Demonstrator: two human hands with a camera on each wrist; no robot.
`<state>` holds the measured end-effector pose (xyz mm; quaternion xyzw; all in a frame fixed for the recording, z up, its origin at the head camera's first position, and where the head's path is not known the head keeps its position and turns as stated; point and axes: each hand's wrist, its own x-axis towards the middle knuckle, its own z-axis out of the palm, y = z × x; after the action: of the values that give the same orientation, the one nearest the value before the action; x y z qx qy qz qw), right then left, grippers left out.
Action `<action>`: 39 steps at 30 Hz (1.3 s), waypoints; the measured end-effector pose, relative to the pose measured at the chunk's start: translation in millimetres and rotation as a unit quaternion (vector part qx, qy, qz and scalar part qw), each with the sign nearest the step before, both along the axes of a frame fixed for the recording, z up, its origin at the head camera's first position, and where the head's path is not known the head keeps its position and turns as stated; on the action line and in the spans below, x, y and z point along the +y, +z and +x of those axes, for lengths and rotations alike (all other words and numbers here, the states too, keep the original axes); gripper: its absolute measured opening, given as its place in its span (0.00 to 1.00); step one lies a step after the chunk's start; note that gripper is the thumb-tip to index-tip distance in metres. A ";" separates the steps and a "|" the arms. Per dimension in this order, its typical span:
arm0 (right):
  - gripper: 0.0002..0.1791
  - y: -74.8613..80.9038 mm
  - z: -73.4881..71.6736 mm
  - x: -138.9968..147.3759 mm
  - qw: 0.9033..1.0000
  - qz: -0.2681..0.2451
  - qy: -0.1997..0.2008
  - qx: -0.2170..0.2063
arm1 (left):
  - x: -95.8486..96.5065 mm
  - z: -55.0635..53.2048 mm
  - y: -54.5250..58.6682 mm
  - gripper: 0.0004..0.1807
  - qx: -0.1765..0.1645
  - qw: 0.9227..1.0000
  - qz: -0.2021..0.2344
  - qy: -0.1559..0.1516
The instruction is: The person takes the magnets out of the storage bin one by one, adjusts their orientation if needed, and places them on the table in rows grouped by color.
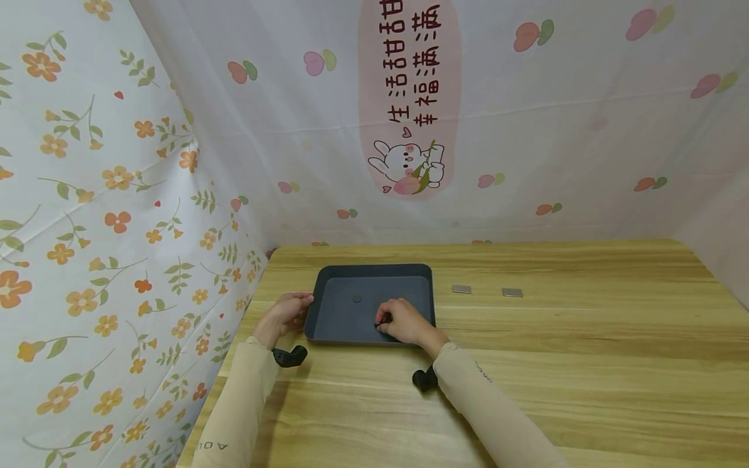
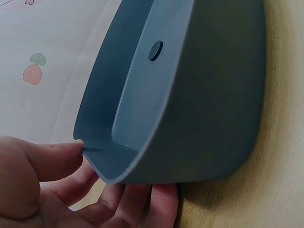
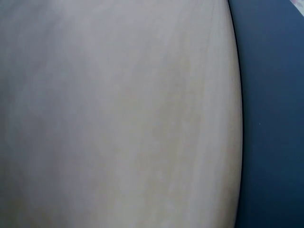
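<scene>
A dark blue-grey rectangular tray (image 1: 374, 270) lies on the wooden table. At its left end my left hand (image 1: 287, 314) grips the wall; the left wrist view shows the thumb (image 2: 61, 159) at the rim and the other fingers against the outside. Inside the tray lies a small dark round disc (image 1: 357, 298), also seen in the left wrist view. My right hand (image 1: 404, 321) is over the tray's right part, with a small dark piece (image 1: 383, 320) pinched in its fingertips; its exact kind is hidden. Only table and the tray's side (image 3: 270, 118) show in the right wrist view.
Two small flat grey rectangular pieces, a nearer-to-tray one (image 1: 461, 289) and another (image 1: 512, 293), lie on the table (image 1: 585, 364) right of the tray. Patterned cloth (image 1: 497, 130) hangs behind and at the left.
</scene>
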<state>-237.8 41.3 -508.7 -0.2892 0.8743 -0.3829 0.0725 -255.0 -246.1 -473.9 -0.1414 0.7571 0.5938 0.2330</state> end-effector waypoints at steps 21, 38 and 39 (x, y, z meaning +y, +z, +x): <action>0.02 -0.6 -1.4 -1.7 1.000 0.006 -0.012 -0.002 | -2.3 -2.4 -2.5 0.23 -0.003 1.000 0.005 0.002; 0.03 -0.2 -1.3 -0.8 0.999 -0.009 -0.035 -0.016 | -2.7 -2.1 -3.7 0.23 -0.001 1.000 -0.005 0.000; 0.04 -0.1 -1.2 -0.8 0.999 -0.010 -0.037 -0.018 | -2.7 -2.2 -3.8 0.23 0.000 1.000 -0.006 0.000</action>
<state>-239.0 40.5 -508.8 -0.2506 0.8791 -0.3992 0.0708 -257.2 -248.8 -477.7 -0.1431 0.7605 0.5893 0.2323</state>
